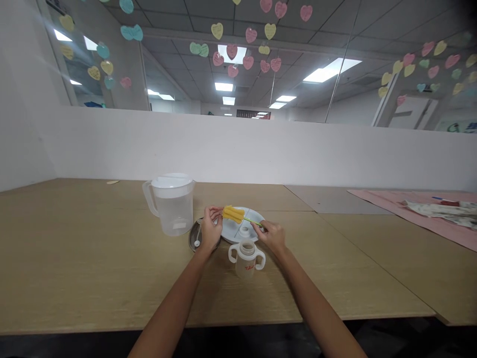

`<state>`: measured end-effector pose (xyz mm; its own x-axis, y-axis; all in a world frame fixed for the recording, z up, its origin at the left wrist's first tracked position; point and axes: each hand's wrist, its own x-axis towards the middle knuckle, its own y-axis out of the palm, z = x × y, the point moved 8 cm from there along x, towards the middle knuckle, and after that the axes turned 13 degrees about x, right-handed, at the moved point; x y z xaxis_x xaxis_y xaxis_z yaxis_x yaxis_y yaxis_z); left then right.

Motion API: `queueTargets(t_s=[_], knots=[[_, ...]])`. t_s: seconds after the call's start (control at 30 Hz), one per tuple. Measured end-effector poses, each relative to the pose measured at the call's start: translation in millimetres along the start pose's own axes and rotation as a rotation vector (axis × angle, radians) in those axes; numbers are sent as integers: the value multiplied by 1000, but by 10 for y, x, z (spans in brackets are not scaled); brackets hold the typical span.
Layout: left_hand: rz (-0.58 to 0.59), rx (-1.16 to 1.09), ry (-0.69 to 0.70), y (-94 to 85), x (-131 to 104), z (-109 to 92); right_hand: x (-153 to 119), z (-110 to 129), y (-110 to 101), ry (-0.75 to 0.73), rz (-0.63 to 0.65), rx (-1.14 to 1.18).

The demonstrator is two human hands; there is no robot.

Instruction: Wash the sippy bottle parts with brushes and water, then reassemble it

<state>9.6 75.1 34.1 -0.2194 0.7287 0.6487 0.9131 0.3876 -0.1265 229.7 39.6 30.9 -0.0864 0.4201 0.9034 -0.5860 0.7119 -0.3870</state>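
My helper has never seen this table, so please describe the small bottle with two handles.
On the table, find the big one-handled pitcher, then the pale plate to its right. The small open bottle stands just in front of that plate. Its two handles and red lettering set it apart from the pitcher.

On the light-brown wooden surface (93, 258), the clear plastic handled pitcher (174, 209) stands leftmost of the main group. To its right and nearer lies the round dark metal dish (193, 233), holding the thin white plastic straw piece (197, 243). Right of the dish is the round pale plate (228, 229), with the white plastic ring (244, 231) on it. Before the plate stands the translucent two-handled plastic bottle (246, 261). Above the plate is the yellow sponge-headed brush (233, 214). The flat pink cloth (372, 201) lies far right, beneath the crumpled white fabric (443, 211).
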Motion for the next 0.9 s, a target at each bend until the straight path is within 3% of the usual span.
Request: queueTargets(t_s=[0.47, 0.9], knots=[[-85, -104, -7, -78, -30, -72, 9, -124, 34, 95, -11, -91], [-232, 138, -21, -248, -58, -132, -16, 18, 27, -28, 5, -37]])
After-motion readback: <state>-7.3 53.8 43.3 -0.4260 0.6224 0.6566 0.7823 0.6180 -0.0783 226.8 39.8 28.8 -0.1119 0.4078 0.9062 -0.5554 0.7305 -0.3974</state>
